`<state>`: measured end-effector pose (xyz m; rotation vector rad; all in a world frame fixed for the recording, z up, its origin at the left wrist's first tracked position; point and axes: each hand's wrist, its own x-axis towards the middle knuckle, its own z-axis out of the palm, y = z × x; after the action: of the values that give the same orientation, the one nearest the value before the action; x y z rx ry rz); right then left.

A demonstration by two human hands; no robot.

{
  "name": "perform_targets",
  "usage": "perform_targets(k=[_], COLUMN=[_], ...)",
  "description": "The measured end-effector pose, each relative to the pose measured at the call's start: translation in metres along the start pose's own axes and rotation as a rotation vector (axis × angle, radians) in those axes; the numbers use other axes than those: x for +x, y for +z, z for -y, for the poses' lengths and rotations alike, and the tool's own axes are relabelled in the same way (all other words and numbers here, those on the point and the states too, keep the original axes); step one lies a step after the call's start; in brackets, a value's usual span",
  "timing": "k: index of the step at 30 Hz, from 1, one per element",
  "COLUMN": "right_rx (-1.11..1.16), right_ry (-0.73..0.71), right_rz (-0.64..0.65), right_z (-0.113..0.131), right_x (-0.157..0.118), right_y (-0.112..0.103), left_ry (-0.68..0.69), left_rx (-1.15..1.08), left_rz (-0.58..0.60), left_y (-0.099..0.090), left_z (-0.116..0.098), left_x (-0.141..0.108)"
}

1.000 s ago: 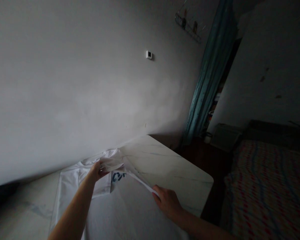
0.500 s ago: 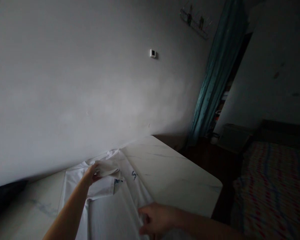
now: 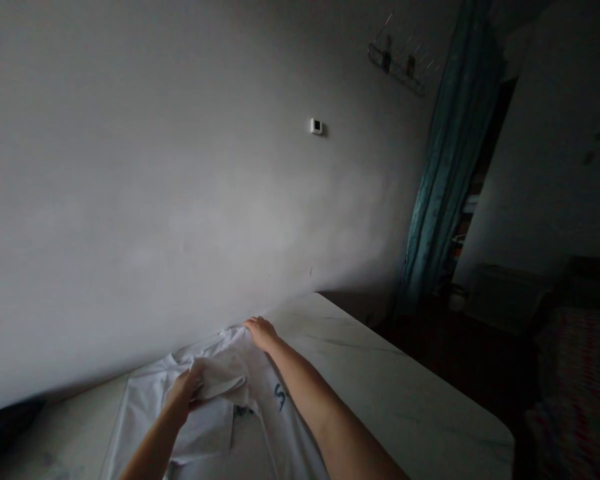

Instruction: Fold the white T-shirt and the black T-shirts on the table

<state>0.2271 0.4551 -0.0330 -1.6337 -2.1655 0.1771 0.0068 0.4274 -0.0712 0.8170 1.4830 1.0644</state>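
A white shirt (image 3: 210, 433) with dark lettering lies spread on the table, its far edge close to the wall. My left hand (image 3: 184, 392) is closed on a bunched, raised fold of its fabric on the left side. At the shirt's far right corner is my right hand (image 3: 261, 333), fingers bent over the cloth and closed on it; the fingertips are partly hidden. My right forearm crosses over the shirt's right edge, beside the lettering.
The pale marbled table (image 3: 380, 380) meets the grey wall (image 3: 180, 167). Something dark (image 3: 10, 427) lies at the table's left. Beyond the table's right edge are a teal curtain (image 3: 440, 173) and a bed with a patterned cover (image 3: 575, 373). A small white device (image 3: 317, 126) is on the wall.
My right hand has moved from the near right side of the shirt up to its far right corner. My left hand still holds the fold. The view has tilted up slightly.
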Motion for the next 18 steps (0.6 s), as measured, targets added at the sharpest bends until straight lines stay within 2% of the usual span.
perform_targets(k=[5,9,13,18], right_rx=[0.008,0.013,0.0,-0.057], right_ry=[-0.029,0.016,0.069,0.168], right_rz=[0.142,0.259,0.239,0.078], right_z=[-0.018,-0.032,-0.03,-0.01], right_x=[0.047,0.072,0.072,0.045], right_y=[0.009,0.016,0.025,0.026], left_ry=[0.019,0.077,0.121,0.166], left_rx=[0.133,0.207,0.29,0.39], left_rz=[0.034,0.083,0.062,0.018], left_y=[-0.002,-0.006,-0.011,-0.018], left_z=[0.0,-0.005,-0.009,-0.001], left_x=[0.001,0.006,0.009,0.01])
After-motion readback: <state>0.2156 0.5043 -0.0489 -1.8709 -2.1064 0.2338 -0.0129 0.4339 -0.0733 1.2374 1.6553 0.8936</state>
